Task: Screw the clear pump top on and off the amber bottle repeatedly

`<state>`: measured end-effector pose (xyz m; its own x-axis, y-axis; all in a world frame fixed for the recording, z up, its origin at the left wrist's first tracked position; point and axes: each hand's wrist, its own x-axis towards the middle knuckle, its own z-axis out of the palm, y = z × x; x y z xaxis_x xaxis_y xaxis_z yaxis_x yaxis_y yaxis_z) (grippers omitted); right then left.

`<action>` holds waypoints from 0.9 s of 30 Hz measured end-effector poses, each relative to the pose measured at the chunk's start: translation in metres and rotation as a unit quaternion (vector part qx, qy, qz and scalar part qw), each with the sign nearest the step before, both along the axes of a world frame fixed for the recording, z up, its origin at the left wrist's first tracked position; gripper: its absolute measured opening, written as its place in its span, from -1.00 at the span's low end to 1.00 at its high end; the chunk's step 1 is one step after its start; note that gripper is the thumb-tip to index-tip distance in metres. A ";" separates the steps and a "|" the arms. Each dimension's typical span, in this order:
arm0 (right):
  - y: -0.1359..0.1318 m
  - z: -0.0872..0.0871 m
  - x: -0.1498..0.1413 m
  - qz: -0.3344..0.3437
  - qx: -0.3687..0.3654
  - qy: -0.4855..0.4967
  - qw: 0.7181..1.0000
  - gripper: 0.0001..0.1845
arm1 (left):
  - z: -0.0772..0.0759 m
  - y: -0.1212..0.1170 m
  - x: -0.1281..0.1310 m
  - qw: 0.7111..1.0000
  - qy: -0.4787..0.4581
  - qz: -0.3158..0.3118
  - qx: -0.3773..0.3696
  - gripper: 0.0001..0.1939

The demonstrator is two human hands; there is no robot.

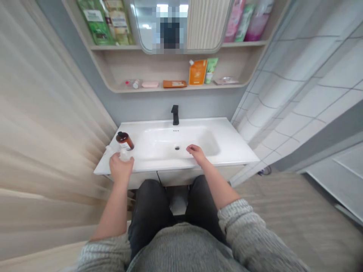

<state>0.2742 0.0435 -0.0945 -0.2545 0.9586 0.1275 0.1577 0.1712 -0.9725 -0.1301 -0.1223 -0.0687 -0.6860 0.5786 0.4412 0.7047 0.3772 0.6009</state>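
Note:
At the left end of the white counter, my left hand [121,166] has its fingers and thumb around a small clear, whitish thing [124,154]; its exact kind is too blurred to tell. Just beyond it stands a brown bottle [124,141] with a black cap and a pale label. Another small whitish object [108,150] lies left of the bottle. Over the front part of the white sink [159,141] hovers my right hand [196,153], its fingers curled together. Whether anything small is inside that hand is hidden.
A black faucet [175,115] rises behind the basin. Above, a wall shelf [147,90] carries an orange pouch [197,72], a green tube [211,71] and several small items. Tall bottles flank the mirror [210,26]. A beige curtain [56,113] hangs on the left.

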 end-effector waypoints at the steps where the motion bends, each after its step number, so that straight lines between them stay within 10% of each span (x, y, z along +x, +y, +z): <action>1: 0.001 -0.001 0.000 0.003 0.001 0.002 1.000 -0.66 | -0.001 0.002 0.007 0.999 -0.002 -0.040 0.006 -0.30; 9: 0.001 0.002 -0.001 0.005 0.000 -0.002 1.000 -0.67 | -0.001 0.078 0.100 0.926 -0.147 -0.348 0.026 -0.15; 27: 0.005 0.002 -0.032 0.147 0.007 0.028 0.989 -0.03 | -0.039 0.121 0.129 0.835 -0.249 -0.489 0.031 -0.26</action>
<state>0.2417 0.0486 -0.0930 -0.5148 0.8420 0.1611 0.0456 0.2146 -0.9756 -0.0014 -0.0013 -0.1078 -0.0052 0.9562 0.2928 0.3144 -0.2764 0.9082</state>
